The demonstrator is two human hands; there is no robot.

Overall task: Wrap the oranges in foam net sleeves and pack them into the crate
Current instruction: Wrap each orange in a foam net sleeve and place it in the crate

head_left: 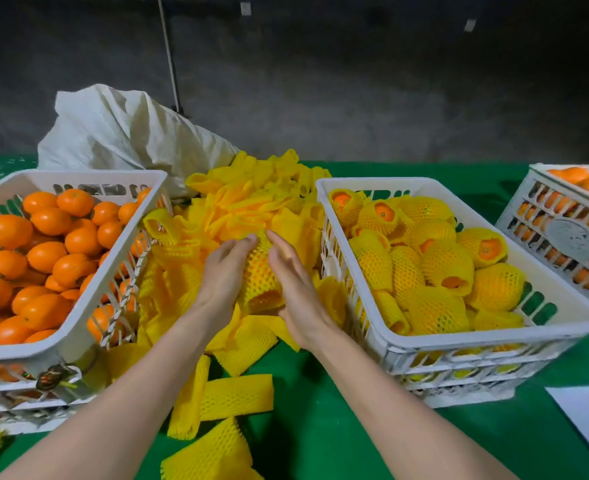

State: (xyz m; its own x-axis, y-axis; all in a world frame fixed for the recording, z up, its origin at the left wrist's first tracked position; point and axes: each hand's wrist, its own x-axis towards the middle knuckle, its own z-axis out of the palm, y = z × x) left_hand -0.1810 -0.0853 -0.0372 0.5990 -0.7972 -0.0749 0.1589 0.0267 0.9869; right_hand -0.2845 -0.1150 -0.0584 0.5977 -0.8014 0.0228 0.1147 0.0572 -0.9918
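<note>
Green table (pixel 321 427) in my view, left crate (pixel 78 174) full of bare oranges (pixel 48 258), right crate (pixel 494 336) partly filled with netted oranges (pixel 442 258), loose foam sleeves (pixel 244 202) heaped between them. Center, above that heap, my left hand (pixel 223 271) grips a sleeved orange (pixel 260 271) from its left. My right hand (pixel 293 289) presses nearly straight fingers against its right side.

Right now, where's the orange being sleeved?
Head view, centre: the netted orange sits between the left hand and right hand, over the loose sleeve pile, with the bare-orange crate to its left and the wrapped-orange crate to its right.
</note>
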